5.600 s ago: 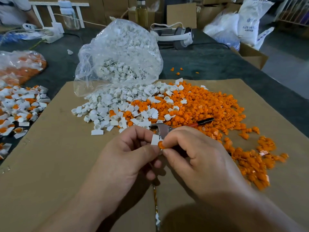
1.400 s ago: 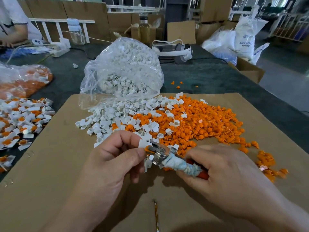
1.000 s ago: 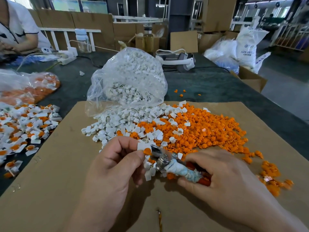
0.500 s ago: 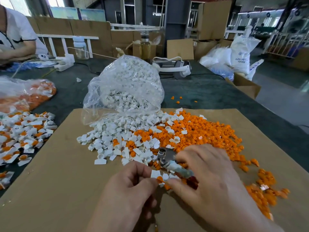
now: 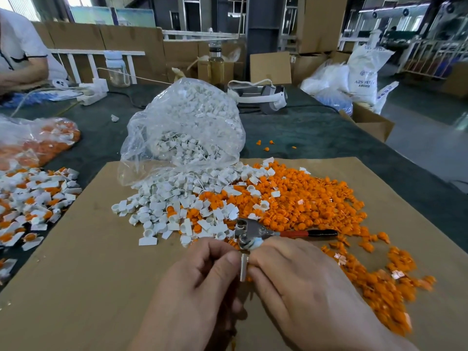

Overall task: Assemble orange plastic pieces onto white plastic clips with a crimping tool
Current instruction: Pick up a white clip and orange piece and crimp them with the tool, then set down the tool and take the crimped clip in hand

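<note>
My left hand (image 5: 202,279) and my right hand (image 5: 304,282) meet low in the middle and both pinch one white clip (image 5: 243,267), which stands upright between their fingertips. The crimping tool (image 5: 249,230) lies on the parts just beyond my fingers. Its red and black handle (image 5: 307,233) points right, and its taped handle runs under my right hand. Loose white clips (image 5: 174,209) and orange pieces (image 5: 311,198) are heaped on the cardboard sheet (image 5: 76,274). Whether an orange piece sits in the held clip is hidden.
A clear bag of white clips (image 5: 187,133) stands behind the heap. Finished white-and-orange parts (image 5: 33,203) and a bag of orange pieces (image 5: 33,145) lie at the left. Another person (image 5: 20,54) sits at the far left. A headset (image 5: 263,96) and boxes are at the back.
A second ago my right hand gripped the crimping tool on the clip in my left hand. The tool now lies on the heap, and both hands pinch a white clip nearer me.
</note>
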{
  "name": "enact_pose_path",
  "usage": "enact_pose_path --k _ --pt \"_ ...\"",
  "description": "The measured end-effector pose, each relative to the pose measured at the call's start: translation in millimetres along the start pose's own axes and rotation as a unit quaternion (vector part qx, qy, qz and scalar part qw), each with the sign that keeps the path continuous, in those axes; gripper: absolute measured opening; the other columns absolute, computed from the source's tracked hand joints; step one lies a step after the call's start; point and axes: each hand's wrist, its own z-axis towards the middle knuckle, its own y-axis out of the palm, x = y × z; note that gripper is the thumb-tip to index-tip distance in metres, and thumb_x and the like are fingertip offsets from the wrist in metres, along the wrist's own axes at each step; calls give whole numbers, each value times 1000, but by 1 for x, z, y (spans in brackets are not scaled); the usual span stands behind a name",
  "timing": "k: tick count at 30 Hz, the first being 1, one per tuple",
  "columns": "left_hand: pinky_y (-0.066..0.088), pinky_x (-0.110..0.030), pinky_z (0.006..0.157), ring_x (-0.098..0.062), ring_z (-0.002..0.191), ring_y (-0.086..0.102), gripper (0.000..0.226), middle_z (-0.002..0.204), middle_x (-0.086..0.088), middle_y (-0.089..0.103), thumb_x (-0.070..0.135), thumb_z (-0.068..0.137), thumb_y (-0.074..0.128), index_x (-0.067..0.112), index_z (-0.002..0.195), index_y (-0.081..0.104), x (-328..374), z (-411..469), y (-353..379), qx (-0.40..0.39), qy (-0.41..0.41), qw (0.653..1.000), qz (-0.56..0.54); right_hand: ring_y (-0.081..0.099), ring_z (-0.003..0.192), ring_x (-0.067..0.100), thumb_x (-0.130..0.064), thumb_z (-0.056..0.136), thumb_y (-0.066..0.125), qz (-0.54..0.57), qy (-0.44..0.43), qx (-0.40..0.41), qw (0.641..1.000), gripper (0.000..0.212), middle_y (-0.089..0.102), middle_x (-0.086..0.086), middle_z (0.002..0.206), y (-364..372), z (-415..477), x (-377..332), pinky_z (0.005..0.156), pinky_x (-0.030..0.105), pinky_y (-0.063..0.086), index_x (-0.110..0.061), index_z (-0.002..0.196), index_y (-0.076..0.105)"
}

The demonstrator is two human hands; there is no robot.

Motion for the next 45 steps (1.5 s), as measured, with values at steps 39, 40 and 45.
enact_pose_path --k 39,40,45 --pt "36 -9 49 -3 55 55 29 61 17 53 59 89 46 36 75 57 -13 -3 -4 55 278 926 248 35 38 13 -36 83 59 634 354 -239 644 24 46 2 54 -8 5 -9 38 24 25 -21 65 60" --pt "35 -10 49 -3 54 54 32 59 16 53 63 87 44 36 74 58 -11 -3 -4 51 260 939 219 39 40 11 -39 86 58 601 331 -227 691 25 48 -2 55 -8 4 -8 39 24 28 -23 67 60" --pt "37 -19 51 -4 55 51 45 58 10 54 73 77 44 32 79 61 -9 -2 -5 19 174 975 137 51 72 7 -62 93 33 243 83 -81 963 36 50 -11 80 -2 -8 -4 59 24 40 -31 84 48"
